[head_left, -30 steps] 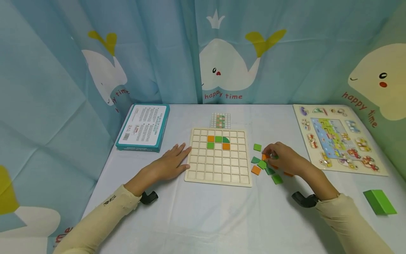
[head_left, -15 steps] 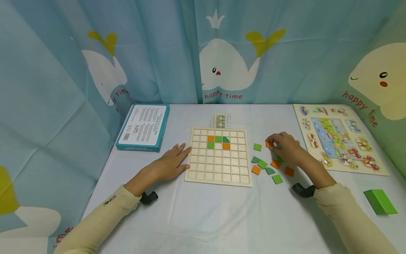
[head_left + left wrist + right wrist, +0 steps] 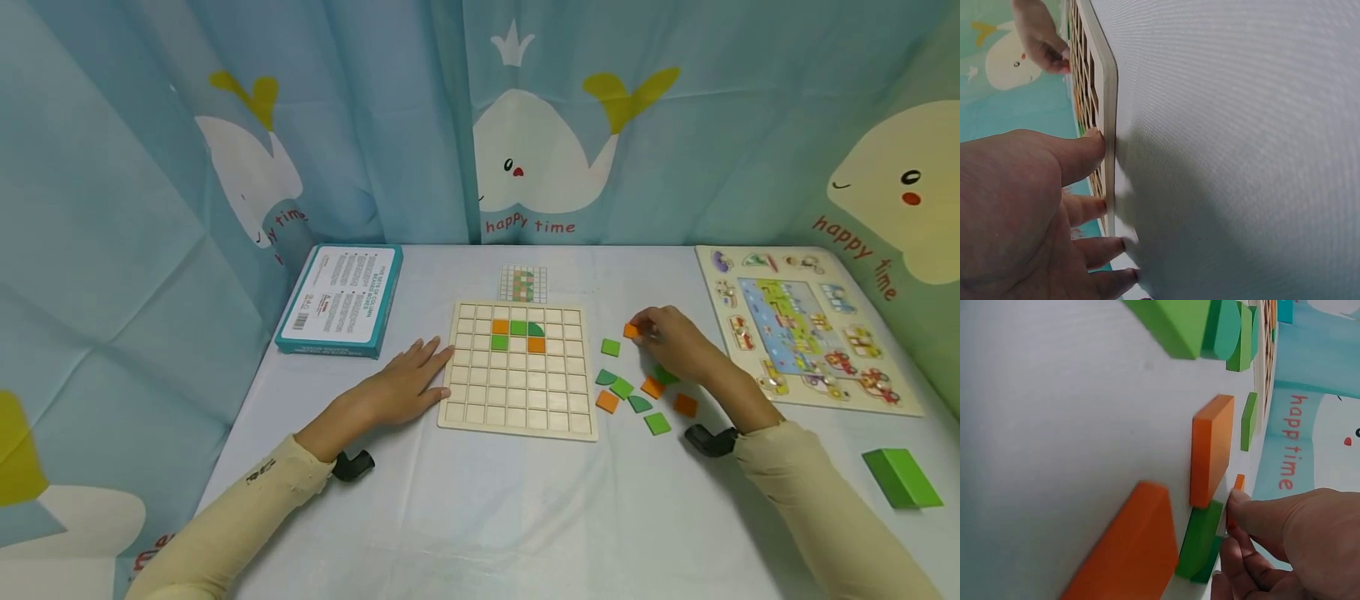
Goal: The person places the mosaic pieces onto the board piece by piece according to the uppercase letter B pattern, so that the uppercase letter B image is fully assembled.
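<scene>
A pale wooden grid board [image 3: 517, 392] lies mid-table, with orange, light green and dark green tiles set in several of its upper cells. My left hand [image 3: 405, 385] rests flat at the board's left edge; in the left wrist view its thumb [image 3: 1088, 153] touches the rim. Right of the loose tiles, my right hand [image 3: 675, 343] pinches an orange square tile [image 3: 632, 331] between thumb and fingers. That tile [image 3: 1239, 482] is partly hidden by the thumb in the right wrist view. Below the hand lie loose orange squares [image 3: 653, 387], green squares [image 3: 657, 423] and dark green quarter-rounds [image 3: 639, 404].
A small printed pattern card [image 3: 523, 284] lies behind the board. At the back left is a teal box [image 3: 341, 300]. A picture puzzle board [image 3: 806, 333] lies at the right, with a green block [image 3: 902, 477] in front of it.
My right hand has moved away from the pile, toward the back and slightly right, carrying the orange tile and uncovering tiles beneath. The left hand stays at the board's edge.
</scene>
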### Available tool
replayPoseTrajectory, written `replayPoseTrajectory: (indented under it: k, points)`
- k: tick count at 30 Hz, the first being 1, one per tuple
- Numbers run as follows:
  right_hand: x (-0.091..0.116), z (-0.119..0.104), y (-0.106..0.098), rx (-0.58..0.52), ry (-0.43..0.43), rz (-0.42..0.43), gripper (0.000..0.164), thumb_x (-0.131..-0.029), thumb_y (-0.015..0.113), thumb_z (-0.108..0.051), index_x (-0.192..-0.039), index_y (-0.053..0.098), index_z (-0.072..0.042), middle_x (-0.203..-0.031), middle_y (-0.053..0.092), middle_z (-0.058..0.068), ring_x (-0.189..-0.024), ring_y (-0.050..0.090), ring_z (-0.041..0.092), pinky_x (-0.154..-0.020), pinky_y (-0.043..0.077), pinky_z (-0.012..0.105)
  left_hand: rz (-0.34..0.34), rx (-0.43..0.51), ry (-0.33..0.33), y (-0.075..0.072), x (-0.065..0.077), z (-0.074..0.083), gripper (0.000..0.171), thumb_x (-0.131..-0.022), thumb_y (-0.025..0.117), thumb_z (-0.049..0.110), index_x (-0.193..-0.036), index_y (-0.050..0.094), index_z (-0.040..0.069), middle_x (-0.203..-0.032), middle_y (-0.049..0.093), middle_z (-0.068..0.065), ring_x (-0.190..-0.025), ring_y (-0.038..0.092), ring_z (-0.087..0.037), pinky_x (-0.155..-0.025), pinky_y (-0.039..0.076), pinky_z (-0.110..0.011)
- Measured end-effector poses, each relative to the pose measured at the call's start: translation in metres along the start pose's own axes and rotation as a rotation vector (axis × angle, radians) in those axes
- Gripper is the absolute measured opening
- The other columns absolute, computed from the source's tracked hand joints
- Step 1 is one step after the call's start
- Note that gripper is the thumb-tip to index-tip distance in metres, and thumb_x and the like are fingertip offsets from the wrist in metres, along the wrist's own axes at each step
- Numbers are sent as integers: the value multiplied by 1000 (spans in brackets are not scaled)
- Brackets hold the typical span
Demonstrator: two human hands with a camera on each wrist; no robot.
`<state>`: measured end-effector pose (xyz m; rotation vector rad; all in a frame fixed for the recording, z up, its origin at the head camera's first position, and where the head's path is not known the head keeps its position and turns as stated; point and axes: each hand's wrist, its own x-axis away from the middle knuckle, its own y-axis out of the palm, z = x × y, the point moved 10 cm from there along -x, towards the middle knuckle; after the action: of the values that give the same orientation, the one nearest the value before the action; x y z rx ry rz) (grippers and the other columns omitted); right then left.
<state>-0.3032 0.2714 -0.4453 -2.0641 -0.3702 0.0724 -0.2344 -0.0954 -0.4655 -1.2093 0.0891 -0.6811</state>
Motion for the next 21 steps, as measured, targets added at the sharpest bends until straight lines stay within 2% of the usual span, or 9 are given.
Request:
replayPoseTrajectory:
  k: [7, 12, 16, 21]
  points:
    - [-8, -2, 4, 8, 69, 41, 32, -107, 58, -4, -133, 55, 13, -128, 51, 34, -118, 52, 49, -107, 43, 65, -12, 7, -4, 1, 0, -1, 72, -112, 49, 43, -170, 20, 14, -177, 12, -17, -163, 9, -42, -129, 18, -61]
    - [-10, -15, 4, -18, 61, 49, 33, -107, 58, -4, -133, 55, 15, -129, 51, 35, -120, 50, 49, -109, 43, 65, -16, 5, -3, 2, -1, -1, 72, -112, 49, 43, -171, 19, 14, -177, 12, -17, -163, 9, -42, -129, 18, -60]
    - [-12, -35, 7, -46, 45, 26, 33, -107, 58, -4, -135, 55, 13, -132, 51, 32, -123, 50, 47, -109, 45, 62, -17, 0, -3, 1, 0, -1, 72, -112, 49, 44, -171, 19, 14, -177, 11, -17, -163, 9, -42, -129, 18, -60]
    - [-13, -73, 17, -38, -31, 8, 29, -106, 59, 0, -133, 58, 9, -130, 55, 28, -122, 53, 44, -107, 46, 60, -18, 1, -3, 0, 1, -1, 72, -112, 49, 43, -171, 19, 14, -177, 12, -17, -163, 9, -42, -129, 18, -60]
